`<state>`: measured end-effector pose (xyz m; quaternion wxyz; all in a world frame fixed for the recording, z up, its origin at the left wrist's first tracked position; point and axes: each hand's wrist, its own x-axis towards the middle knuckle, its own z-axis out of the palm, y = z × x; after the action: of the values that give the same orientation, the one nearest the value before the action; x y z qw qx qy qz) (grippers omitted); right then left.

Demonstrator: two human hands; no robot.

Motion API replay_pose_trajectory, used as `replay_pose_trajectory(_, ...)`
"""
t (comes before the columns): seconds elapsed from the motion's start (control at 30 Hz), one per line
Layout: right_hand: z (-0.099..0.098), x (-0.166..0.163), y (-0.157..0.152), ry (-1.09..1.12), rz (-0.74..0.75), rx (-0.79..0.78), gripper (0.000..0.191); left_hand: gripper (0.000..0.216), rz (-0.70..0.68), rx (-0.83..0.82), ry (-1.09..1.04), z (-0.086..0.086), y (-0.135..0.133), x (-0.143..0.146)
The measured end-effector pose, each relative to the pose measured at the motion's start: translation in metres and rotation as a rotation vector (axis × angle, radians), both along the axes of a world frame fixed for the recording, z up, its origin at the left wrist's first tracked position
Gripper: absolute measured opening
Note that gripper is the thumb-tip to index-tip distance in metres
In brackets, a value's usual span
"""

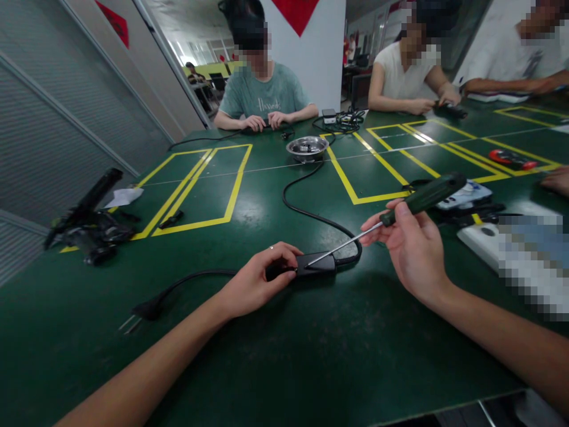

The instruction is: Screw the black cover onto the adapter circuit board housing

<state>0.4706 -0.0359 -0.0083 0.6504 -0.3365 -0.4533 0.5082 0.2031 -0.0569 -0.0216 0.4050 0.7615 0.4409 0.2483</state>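
Note:
My left hand (262,277) grips the left end of a small black box (320,265) that lies on the green table. A black cord runs from each end of the box. The left cord leads to a two-pin plug (144,309). In my right hand (413,246) is a screwdriver (429,194) with a dark green handle and a long metal shaft. The shaft slants down to the left, and its tip is at the top face of the box, close to my left fingers. Whether the tip sits in a screw I cannot tell.
A metal bowl (307,148) with small parts stands beyond the box. Black gear (91,222) lies at the left. On the right are a white device (484,243) and a red-and-black tool (512,159). Several people sit around the table (275,367), which bears yellow tape.

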Motion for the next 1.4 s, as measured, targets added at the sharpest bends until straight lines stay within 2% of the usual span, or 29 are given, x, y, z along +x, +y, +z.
replay_pose_trajectory(0.23,-0.001,0.0,0.0,-0.02,0.007,0.005,0.016,0.012,0.025,0.0,-0.011,-0.002,0.002,0.001)
replay_pose_trajectory(0.53,0.003,-0.003,-0.011,-0.077,0.12,0.067,0.012,0.012,0.022,-0.015,0.014,0.0,0.003,0.001)
replay_pose_trajectory(0.83,0.004,-0.002,-0.008,-0.123,0.061,0.077,0.011,0.012,0.02,-0.016,0.017,0.0,0.003,0.0)
replay_pose_trajectory(1.03,0.008,0.003,-0.004,-0.336,-0.028,0.055,0.018,0.013,0.03,-0.017,0.025,0.001,0.003,0.001)
replay_pose_trajectory(1.13,0.008,0.004,-0.002,-0.177,0.041,0.073,0.014,0.013,0.033,-0.011,0.026,0.001,0.003,0.001)
replay_pose_trajectory(1.23,0.007,0.006,0.0,-0.085,0.127,0.086,0.02,0.012,0.031,-0.018,0.029,0.001,0.004,0.002)
replay_pose_trajectory(1.33,0.006,0.008,0.003,-0.232,0.022,0.096,0.009,0.013,0.023,-0.034,0.041,0.003,0.003,0.002)
replay_pose_trajectory(1.4,0.005,0.009,0.005,-0.315,-0.059,0.094,0.009,0.015,0.021,-0.039,0.045,0.003,0.004,0.002)
